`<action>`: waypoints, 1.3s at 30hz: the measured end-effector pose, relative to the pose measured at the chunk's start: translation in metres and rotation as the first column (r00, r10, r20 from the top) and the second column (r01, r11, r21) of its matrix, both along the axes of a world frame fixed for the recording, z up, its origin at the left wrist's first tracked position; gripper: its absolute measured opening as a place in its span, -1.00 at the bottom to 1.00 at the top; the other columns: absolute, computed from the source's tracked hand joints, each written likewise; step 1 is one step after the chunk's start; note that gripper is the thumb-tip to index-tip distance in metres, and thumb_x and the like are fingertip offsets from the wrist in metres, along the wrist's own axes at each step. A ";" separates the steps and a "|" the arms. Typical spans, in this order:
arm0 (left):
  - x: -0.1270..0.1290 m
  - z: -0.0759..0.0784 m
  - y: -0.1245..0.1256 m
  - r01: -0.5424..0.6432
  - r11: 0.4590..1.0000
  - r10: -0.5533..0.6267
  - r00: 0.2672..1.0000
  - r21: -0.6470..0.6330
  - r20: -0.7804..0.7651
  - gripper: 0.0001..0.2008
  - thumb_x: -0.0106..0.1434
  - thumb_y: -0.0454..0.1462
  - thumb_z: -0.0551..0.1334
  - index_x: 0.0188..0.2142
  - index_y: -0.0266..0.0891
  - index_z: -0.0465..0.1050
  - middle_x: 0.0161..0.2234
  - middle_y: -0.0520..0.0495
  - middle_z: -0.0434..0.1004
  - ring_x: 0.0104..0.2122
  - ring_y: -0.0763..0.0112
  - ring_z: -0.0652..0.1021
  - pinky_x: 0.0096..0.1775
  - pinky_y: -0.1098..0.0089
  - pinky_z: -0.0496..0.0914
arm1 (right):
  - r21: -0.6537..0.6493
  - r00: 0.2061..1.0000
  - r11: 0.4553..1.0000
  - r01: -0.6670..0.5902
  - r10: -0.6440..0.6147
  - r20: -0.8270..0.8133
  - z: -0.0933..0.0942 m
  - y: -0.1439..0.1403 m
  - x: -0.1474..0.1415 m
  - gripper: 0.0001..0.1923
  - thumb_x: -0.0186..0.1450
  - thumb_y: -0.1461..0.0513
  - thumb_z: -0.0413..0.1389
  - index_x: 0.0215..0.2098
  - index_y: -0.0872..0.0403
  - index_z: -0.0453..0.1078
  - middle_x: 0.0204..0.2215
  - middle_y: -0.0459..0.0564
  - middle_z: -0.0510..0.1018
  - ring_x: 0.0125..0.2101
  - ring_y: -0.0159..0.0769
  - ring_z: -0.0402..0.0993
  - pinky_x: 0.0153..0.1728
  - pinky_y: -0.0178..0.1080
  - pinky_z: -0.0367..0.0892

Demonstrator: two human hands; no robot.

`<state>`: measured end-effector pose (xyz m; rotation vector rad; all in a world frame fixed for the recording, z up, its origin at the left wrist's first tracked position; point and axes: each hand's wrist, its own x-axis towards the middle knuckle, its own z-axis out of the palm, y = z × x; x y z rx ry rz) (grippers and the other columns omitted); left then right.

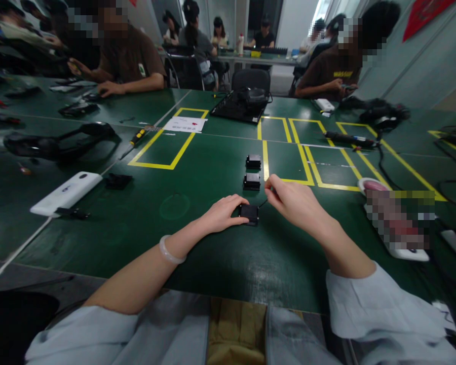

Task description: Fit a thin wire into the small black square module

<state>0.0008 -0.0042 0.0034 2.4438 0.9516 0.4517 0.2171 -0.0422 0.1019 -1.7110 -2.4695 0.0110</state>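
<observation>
Near the front of the green table, my left hand grips a small black box-shaped part between thumb and fingers, at its left side. My right hand is closed in a pinch just right of that part. From its fingertips a thin dark rod runs down to the part's right edge; whether it is a tool or a wire I cannot tell. Straight behind, two similar black parts stand in a column, the nearer one close to my right fingertips and the farther one beyond it.
Yellow tape outlines mark the table. At left lie a white power bank, a yellow-black screwdriver and a black headset. A phone lies at right, near a black corded tool. Several people sit beyond.
</observation>
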 end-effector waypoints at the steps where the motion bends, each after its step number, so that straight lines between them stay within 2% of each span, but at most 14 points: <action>1: 0.000 0.000 0.000 0.001 1.000 -0.001 1.000 0.000 0.001 -0.60 0.27 -0.02 0.24 0.00 -0.17 0.35 -0.10 -0.12 0.44 -0.11 0.17 0.46 -0.10 0.25 0.35 | -0.005 1.000 1.000 0.005 -0.005 0.019 0.001 0.000 0.000 -0.73 0.42 0.12 -0.17 -0.16 0.06 0.30 -0.39 0.01 0.58 -0.41 -0.25 0.47 -0.50 -0.28 -0.03; 6: 0.000 0.000 0.000 0.003 1.000 -0.003 1.000 -0.003 0.004 -0.61 0.27 -0.03 0.25 -0.01 -0.17 0.36 -0.11 -0.11 0.44 -0.11 0.18 0.47 -0.10 0.25 0.35 | -0.018 0.996 0.999 0.034 -0.033 0.088 0.000 0.001 -0.001 -0.68 0.43 0.11 -0.19 -0.16 0.06 0.33 -0.41 0.04 0.58 -0.43 -0.22 0.48 -0.51 -0.27 -0.06; 10: 0.000 0.001 -0.001 -0.002 1.000 0.002 1.000 -0.001 -0.007 -0.61 0.27 -0.03 0.25 -0.01 -0.18 0.36 -0.10 -0.12 0.44 -0.11 0.18 0.47 -0.09 0.24 0.35 | 0.001 1.000 1.000 0.005 -0.005 0.014 -0.002 0.001 0.000 -0.75 0.41 0.19 -0.17 -0.08 0.06 0.28 -0.38 0.00 0.58 -0.43 -0.26 0.47 -0.50 -0.28 -0.04; 13: 0.000 0.001 -0.001 -0.003 1.000 0.003 1.000 0.000 -0.008 -0.60 0.27 -0.03 0.24 0.00 -0.17 0.36 -0.10 -0.12 0.44 -0.11 0.18 0.47 -0.09 0.24 0.35 | 0.006 1.000 1.000 -0.004 0.004 -0.028 -0.001 0.000 0.000 -0.77 0.40 0.18 -0.15 -0.10 0.06 0.27 -0.38 -0.01 0.57 -0.43 -0.28 0.46 -0.50 -0.29 -0.02; 18: 0.000 0.000 0.000 0.001 1.000 -0.001 1.000 -0.005 -0.003 -0.61 0.27 -0.03 0.24 0.00 -0.16 0.36 -0.10 -0.12 0.44 -0.11 0.17 0.46 -0.09 0.24 0.35 | -0.010 1.000 1.000 0.014 -0.014 0.017 -0.001 0.001 0.000 -0.73 0.42 0.11 -0.17 -0.18 0.05 0.30 -0.41 0.01 0.57 -0.42 -0.25 0.46 -0.49 -0.29 -0.02; 24: 0.000 0.000 0.000 0.001 1.000 -0.001 1.000 -0.010 0.018 -0.62 0.26 -0.03 0.25 -0.02 -0.16 0.36 -0.11 -0.11 0.44 -0.11 0.18 0.46 -0.09 0.24 0.35 | -0.005 0.999 1.000 -0.027 0.027 -0.031 -0.002 0.002 0.001 -0.77 0.40 0.18 -0.16 -0.10 0.05 0.27 -0.38 -0.01 0.56 -0.44 -0.28 0.45 -0.50 -0.29 0.00; 31: -0.001 -0.002 0.001 0.000 1.000 0.000 1.000 -0.001 0.002 -0.61 0.27 -0.03 0.25 -0.01 -0.17 0.36 -0.09 -0.12 0.44 -0.10 0.17 0.46 -0.09 0.23 0.35 | 0.007 0.999 1.000 0.007 -0.007 0.031 -0.004 0.003 0.001 -0.70 0.42 0.08 -0.17 -0.19 0.05 0.31 -0.41 0.02 0.57 -0.43 -0.25 0.46 -0.50 -0.28 -0.03; 34: 0.000 -0.002 0.001 -0.006 1.000 0.006 1.000 -0.006 0.009 -0.61 0.26 -0.03 0.25 -0.01 -0.16 0.36 -0.10 -0.12 0.44 -0.11 0.17 0.47 -0.09 0.24 0.35 | 0.001 1.000 1.000 -0.009 0.009 0.027 -0.006 0.004 0.003 -0.73 0.42 0.13 -0.18 -0.13 0.06 0.29 -0.41 0.01 0.57 -0.47 -0.28 0.44 -0.51 -0.29 -0.04; 39: -0.001 -0.002 0.001 -0.008 1.000 0.008 1.000 -0.014 0.010 -0.61 0.26 -0.02 0.25 -0.01 -0.16 0.36 -0.10 -0.12 0.44 -0.11 0.17 0.47 -0.08 0.23 0.35 | -0.008 0.996 0.999 -0.051 0.050 -0.078 -0.005 0.001 0.003 -0.75 0.36 0.20 -0.15 -0.03 0.06 0.20 -0.39 -0.04 0.56 -0.50 -0.33 0.40 -0.51 -0.30 -0.02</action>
